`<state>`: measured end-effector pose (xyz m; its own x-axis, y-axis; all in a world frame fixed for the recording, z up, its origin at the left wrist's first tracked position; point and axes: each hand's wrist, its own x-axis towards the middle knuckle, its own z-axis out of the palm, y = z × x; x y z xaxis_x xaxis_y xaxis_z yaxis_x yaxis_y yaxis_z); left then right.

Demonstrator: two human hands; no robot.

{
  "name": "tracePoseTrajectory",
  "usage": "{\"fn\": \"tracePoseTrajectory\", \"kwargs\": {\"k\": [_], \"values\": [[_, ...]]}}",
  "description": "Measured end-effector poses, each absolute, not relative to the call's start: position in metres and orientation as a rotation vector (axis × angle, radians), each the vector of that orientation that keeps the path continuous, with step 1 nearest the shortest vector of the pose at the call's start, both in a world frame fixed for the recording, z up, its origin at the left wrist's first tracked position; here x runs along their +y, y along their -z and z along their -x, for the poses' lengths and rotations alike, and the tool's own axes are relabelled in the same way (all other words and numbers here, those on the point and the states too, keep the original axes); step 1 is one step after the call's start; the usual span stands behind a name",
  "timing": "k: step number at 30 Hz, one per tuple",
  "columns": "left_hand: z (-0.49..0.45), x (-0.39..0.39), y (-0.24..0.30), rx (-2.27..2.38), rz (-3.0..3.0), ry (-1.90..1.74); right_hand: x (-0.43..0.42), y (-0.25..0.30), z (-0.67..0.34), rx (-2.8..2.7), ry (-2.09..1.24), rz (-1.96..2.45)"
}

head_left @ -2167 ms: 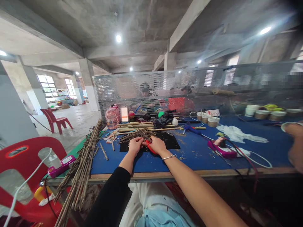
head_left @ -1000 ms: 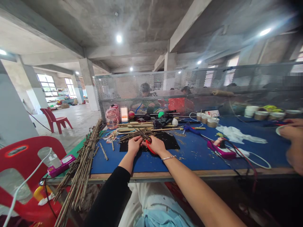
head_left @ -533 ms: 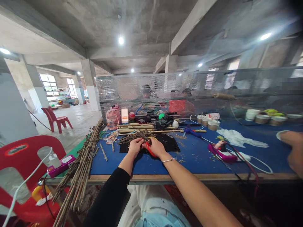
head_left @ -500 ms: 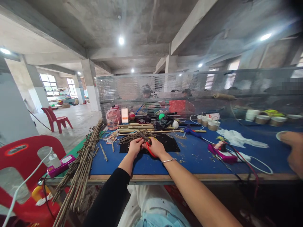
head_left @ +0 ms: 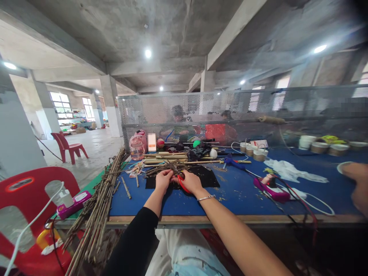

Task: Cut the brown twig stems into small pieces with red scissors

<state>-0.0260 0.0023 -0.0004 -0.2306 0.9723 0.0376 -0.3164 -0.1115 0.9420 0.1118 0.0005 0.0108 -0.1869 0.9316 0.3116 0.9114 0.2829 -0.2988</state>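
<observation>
My right hand point(head_left: 191, 181) is closed round the red-handled scissors point(head_left: 183, 184), whose dark blades point up and to the left. Close beside it, my left hand point(head_left: 163, 181) has its fingers pinched together near the blades; what they hold is too small to make out. Both hands are over a black mat point(head_left: 210, 178) on the blue tabletop. Just beyond my fingers lies a pile of thin twigs point(head_left: 155, 170), partly covered by the hands. Small brown bits are scattered on and around the mat.
A large bundle of long sticks point(head_left: 99, 214) hangs over the table's left edge. A blue glue gun point(head_left: 234, 161), a purple power strip point(head_left: 271, 189) and white plastic point(head_left: 293, 169) lie to the right. A pink jug point(head_left: 137, 147) stands at the back. Another person's hand point(head_left: 356, 172) is at far right.
The whole view has shifted slightly downward. Both hands stay close together over the mat, and the right still grips the scissors.
</observation>
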Motion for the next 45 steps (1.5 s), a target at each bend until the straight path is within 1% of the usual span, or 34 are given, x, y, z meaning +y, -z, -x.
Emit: {"fn": "tracePoseTrajectory", "kwargs": {"k": [4,12,17,32,40,45], "values": [[0.0262,0.0030,0.0014,1.095,-0.922,-1.558,0.0000,-0.0084,-0.1114,-2.128,-0.033,1.562],[0.0265,0.0036,0.0034,1.176,-0.989,-1.556,-0.0015,-0.0105,-0.1098,-2.138,-0.013,1.548],[0.0258,0.0054,0.0046,1.103,-0.980,-1.557,-0.0035,-0.0116,-0.1097,-2.109,-0.113,1.603],[0.0256,0.0033,0.0019,1.112,-0.945,-1.536,0.0010,-0.0113,-0.1118,-2.112,-0.082,1.689],[0.0266,0.0041,0.0029,1.061,-0.959,-1.509,-0.0013,-0.0096,-0.1119,-2.126,-0.091,1.572],[0.0259,0.0040,0.0025,1.006,-0.942,-1.494,-0.0042,-0.0133,-0.1101,-2.117,-0.125,1.582]]}}
